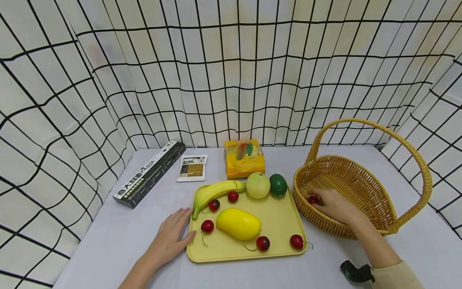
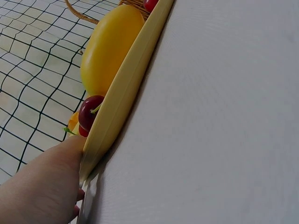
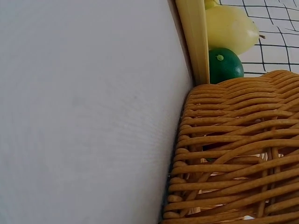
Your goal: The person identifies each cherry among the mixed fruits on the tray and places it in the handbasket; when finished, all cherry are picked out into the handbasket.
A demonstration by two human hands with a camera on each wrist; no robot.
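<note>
In the head view my right hand reaches inside the wicker basket, near its left wall. Thumb and fingers pinch a dark red cherry, partly covered by the hand. My left hand lies at the left edge of the yellow tray, its fingers fairly straight and its thumb at the rim. On the tray are a banana, a yellow mango, a pale green round fruit, a dark green fruit at the back corner, and several cherries.
Behind the tray stands a yellow packet. A white sachet and a long black box lie at the back left. The basket's tall handle arches over it. A grid-patterned cloth surrounds the table.
</note>
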